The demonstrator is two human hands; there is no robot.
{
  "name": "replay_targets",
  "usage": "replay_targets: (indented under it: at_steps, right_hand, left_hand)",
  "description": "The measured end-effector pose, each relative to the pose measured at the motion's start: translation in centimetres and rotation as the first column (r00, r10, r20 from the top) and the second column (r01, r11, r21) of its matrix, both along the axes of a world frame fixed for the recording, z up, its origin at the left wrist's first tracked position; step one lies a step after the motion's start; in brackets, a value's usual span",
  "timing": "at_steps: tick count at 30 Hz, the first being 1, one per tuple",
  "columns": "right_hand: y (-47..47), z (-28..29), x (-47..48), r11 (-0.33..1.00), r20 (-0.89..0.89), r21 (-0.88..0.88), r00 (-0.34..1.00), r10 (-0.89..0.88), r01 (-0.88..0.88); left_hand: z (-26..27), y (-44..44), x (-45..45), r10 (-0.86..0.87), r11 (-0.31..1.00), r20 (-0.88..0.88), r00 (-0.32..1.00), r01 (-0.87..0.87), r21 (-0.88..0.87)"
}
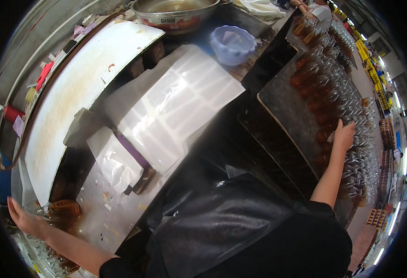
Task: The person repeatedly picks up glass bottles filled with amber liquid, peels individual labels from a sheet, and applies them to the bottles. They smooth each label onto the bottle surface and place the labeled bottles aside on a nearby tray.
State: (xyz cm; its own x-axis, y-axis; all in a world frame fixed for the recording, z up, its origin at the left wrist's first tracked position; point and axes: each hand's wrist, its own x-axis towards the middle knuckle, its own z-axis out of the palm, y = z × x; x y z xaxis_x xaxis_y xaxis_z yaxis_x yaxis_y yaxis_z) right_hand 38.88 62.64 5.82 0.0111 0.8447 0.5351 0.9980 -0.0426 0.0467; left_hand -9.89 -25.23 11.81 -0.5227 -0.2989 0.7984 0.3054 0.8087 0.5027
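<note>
My left hand (21, 219) reaches out at the lower left with its fingers extended and nothing visible in it. Close by lies an amber glass bottle (65, 210) with dark print. My right hand (344, 136) is among rows of amber-and-clear glass bottles (356, 170) on the right; a small pale thing shows at its fingers, and its grip is unclear. Before me lie glossy translucent sheets (179, 107) with pale rectangular patches, and a smaller stack of sheets (116, 158). Between them sits a purple-edged strip (132, 149), partly covered.
A long white board (85, 76) is raised along the left, a grey block (80, 127) at its edge. At the back stand a metal basin (175, 17) and a lilac plastic bowl (233, 45). Another person (320, 15) is beyond the bottles. A dark board (290, 104) lies beside them.
</note>
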Motion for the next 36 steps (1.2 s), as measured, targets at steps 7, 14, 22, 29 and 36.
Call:
replay_targets:
  at_steps: [7, 14, 22, 29, 36]
  right_hand:
    - [5.3, 0.5, 1.4, 0.980, 0.086, -0.194, 0.996, -0.025, 0.041]
    - [7.8, 0.6, 4.1, 0.985, 0.096, -0.155, 0.994, -0.061, 0.076]
    - [0.8, 3.3, -2.0, 0.955, 0.273, -0.140, 0.917, 0.291, -0.261]
    - [-14.1, 11.5, -16.5, 0.286, -0.389, -0.288, 0.385, 0.837, -0.914]
    - [-27.7, 13.7, -32.6, -0.610, -0.707, -0.068, -0.393, 0.588, -0.790]
  left_hand:
    - [-2.3, 13.6, -2.1, -0.509, 0.745, -0.106, 0.854, 0.499, 0.443]
    - [-5.8, 19.7, 2.0, -0.625, 0.639, 0.028, 0.780, 0.490, 0.593]
    - [-5.8, 22.7, 4.2, -0.775, 0.507, 0.053, 0.629, 0.569, 0.648]
    - [-4.4, 29.6, 7.7, -0.922, 0.367, 0.326, 0.209, 0.743, 0.560]
    - [-4.3, 32.8, 10.1, -0.916, 0.071, 0.380, -0.129, 0.880, 0.470]
